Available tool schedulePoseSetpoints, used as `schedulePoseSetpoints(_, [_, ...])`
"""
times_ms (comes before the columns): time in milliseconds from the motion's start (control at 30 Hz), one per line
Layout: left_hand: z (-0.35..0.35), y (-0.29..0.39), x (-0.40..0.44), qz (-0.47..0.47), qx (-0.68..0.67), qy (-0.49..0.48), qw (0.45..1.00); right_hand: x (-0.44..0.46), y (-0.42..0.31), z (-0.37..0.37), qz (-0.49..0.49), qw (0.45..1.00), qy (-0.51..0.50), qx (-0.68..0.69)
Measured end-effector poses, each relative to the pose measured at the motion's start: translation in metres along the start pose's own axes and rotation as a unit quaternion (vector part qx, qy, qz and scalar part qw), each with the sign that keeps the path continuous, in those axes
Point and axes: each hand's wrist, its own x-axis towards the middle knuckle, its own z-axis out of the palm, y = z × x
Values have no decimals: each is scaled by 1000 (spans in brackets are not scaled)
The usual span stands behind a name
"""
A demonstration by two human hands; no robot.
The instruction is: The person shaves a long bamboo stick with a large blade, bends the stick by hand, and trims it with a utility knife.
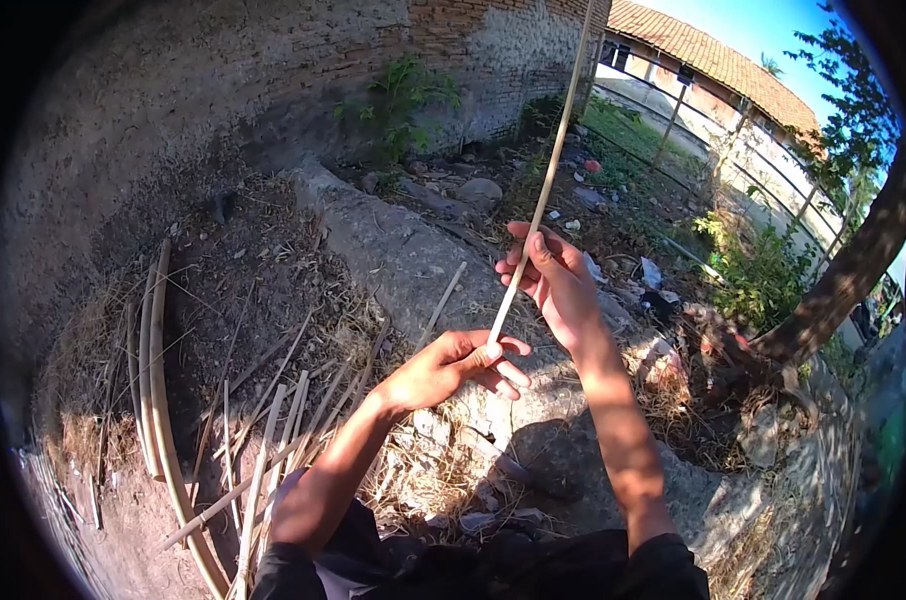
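Observation:
A long, thin pale strip (pixel 556 150), which looks like split bamboo, rises from my hands toward the top of the view, leaning slightly right. Its lower end sits between the thumb and fingers of my left hand (pixel 453 368). Higher up, my right hand (pixel 556 280) holds the same strip, thumb on the near side and fingers curled behind it. More pale strips (pixel 261 470) lie in a loose pile on the ground at the lower left. Beside them are longer curved pieces (pixel 159 380).
A rough wall (pixel 173 110) runs along the left and back. A low stone ledge (pixel 373 240) crosses the middle. At the right stand a leaning tree trunk (pixel 843 280) and a green bush (pixel 763 265). Litter and dry grass cover the ground.

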Motion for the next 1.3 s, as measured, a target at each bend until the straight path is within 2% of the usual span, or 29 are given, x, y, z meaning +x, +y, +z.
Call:
schedulePoseSetpoints(133, [2,-9,7,9,-12,15,1000,-2,5,-11,4,1000,16,-14])
schedulePoseSetpoints(200, [0,-15,10,46,-9,40,998,-1,7,-15,-12,999,7,-52])
schedulePoseSetpoints(400, [-11,-30,16,9,3,49,999,3,19,-14,14,997,46,-59])
schedulePoseSetpoints(467, [-14,-41,17,-14,-15,72,997,2,30,-15,65,994,73,42])
schedulePoseSetpoints(500, [-15,-45,18,-12,24,74,997,3,41,-19,70,991,77,81])
schedulePoseSetpoints(600, [-18,-63,19,19,101,107,989,-1,62,-21,98,989,106,45])
schedulePoseSetpoints(733, [-24,-73,18,-19,121,102,987,-2,70,-20,123,987,97,24])
schedulePoseSetpoints(933, [-44,-103,17,-10,208,127,970,0,91,-21,151,982,106,36])
schedulePoseSetpoints(1000, [-49,-102,15,0,217,127,968,-2,95,-20,134,985,105,-16])
schedulePoseSetpoints(1067, [-54,-97,13,-60,258,144,953,-2,99,-21,129,986,101,-10])
schedulePoseSetpoints(1100, [-56,-93,10,-60,258,148,953,-3,101,-22,125,987,99,-5])
schedulePoseSetpoints(1167, [-59,-85,7,-30,311,220,924,-3,107,-22,115,990,80,-20])
schedulePoseSetpoints(1200, [-62,-79,7,-30,311,223,923,-4,110,-23,103,992,67,-36])
schedulePoseSetpoints(1267, [-69,-67,11,48,247,303,919,-8,117,-26,108,992,48,-34])
schedulePoseSetpoints(1300, [-73,-61,12,78,203,308,926,-10,121,-25,104,993,18,-48])
